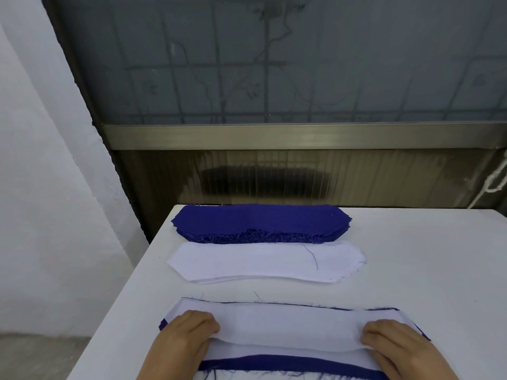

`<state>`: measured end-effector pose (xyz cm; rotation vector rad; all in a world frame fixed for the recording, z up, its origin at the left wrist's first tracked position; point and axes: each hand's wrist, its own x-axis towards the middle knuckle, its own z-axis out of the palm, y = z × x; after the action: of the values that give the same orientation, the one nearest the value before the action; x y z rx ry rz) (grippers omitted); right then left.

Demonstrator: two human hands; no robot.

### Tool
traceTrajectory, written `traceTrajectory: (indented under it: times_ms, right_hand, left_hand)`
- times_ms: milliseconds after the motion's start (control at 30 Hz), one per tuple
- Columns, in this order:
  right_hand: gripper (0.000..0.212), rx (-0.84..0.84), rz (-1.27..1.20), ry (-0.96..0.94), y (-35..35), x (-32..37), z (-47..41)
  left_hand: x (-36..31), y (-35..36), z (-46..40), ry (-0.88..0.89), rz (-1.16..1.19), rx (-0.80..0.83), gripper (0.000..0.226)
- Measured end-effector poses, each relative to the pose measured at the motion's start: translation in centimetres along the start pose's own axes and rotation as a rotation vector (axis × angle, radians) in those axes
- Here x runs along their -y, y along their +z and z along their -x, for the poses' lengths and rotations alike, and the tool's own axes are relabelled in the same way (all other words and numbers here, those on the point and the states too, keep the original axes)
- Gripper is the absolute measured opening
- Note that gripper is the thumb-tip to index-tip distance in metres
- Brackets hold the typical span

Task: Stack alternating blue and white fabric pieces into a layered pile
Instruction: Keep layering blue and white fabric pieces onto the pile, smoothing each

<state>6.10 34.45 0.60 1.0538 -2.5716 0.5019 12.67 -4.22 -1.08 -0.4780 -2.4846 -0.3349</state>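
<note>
A thick stack of blue fabric pieces (259, 222) lies at the table's far edge. Just in front of it sits a thin stack of white pieces (263, 261) with a loose blue thread on top. Nearest me is the layered pile (288, 360), with blue edges showing under white. A white piece (288, 325) lies on top of this pile. My left hand (183, 335) holds its left end and my right hand (397, 344) holds its right end, fingers curled over the cloth. The front edge of this white piece is lifted slightly off the pile.
The white table (425, 256) extends to the right with bare surface. Its left edge drops to the floor near a white wall (41, 187). Behind the table stands a window with a metal frame (274, 135) and a ribbed panel.
</note>
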Motion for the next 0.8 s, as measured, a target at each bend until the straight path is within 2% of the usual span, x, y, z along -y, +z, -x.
traceTrajectory:
  times_ms: [67,133,200,267,333,367,433,533,633,700,800]
  right_hand:
    - [0.057,-0.088,0.023,0.027,0.9,-0.5,0.3]
    - [0.058,-0.102,0.046,0.019,1.0,-0.6,0.5]
    - [0.055,-0.105,0.026,0.045,1.0,-0.5,0.5]
    - [0.053,-0.089,-0.022,0.103,0.4,0.0,0.4]
    - [0.048,-0.085,-0.035,0.117,0.3,0.2,0.4]
    - [0.041,-0.069,-0.027,0.105,0.1,0.3,0.2]
    - [0.027,-0.090,0.022,0.099,-0.1,0.3,-0.1]
    - [0.023,-0.139,0.111,0.106,-0.3,-0.4,-0.6]
    - [0.024,-0.109,0.184,0.078,-2.1,-0.7,-1.9]
    - [0.022,-0.065,0.234,0.061,-3.2,-0.9,-3.1]
    - [0.020,0.043,0.174,0.109,-2.5,-2.4,-4.6]
  left_hand:
    - [0.0,0.2,0.0,0.002,0.016,-0.021,0.058]
    - [0.1,0.4,0.2,-0.007,0.041,-0.021,0.069]
    - [0.2,0.4,0.3,-0.022,0.075,0.012,0.062]
    - [0.2,0.0,0.2,-0.059,0.123,0.070,0.037]
    - [0.0,-0.3,0.3,-0.118,0.206,0.097,0.025]
    - [-0.1,-0.5,0.5,-0.152,0.238,0.088,0.026]
    - [-0.2,-0.6,0.8,-0.188,0.232,0.032,0.043]
    - [0.0,-0.8,0.4,-0.135,0.127,0.000,0.053]
    - [0.6,-1.3,-1.0,-0.078,-0.027,0.024,0.044]
    - [1.1,-1.3,-1.8,-0.127,-0.086,0.045,0.030]
    - [1.8,-0.2,-3.1,-0.241,-0.113,0.103,0.027]
